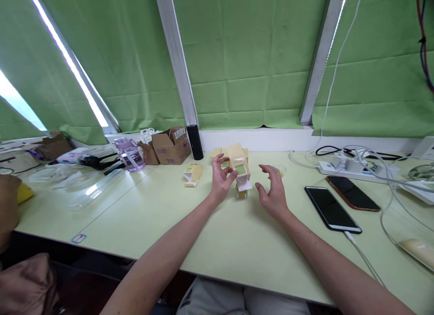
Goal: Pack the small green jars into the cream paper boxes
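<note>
A small yellowish carton (242,166) with a square window is held up in my left hand (221,181), its thumb and fingers closed on the side. White flaps hang open at the carton's lower end, and a tall panel stands up at its top. Just below, a small glass jar (242,194) with something yellow in it rests on the table; I cannot tell whether the flaps touch it. My right hand (274,195) hovers to the right of the carton, fingers apart and holding nothing. More yellowish cartons (217,153) stand behind, partly hidden by my left hand.
A flattened windowed carton (193,174) lies left. Further left are a brown cardboard box (172,147), a black cylinder (195,142) and a purple bottle (129,155). Two phones (332,208), cables and a power strip (356,171) occupy the right. Another person's arm (8,202) shows far left.
</note>
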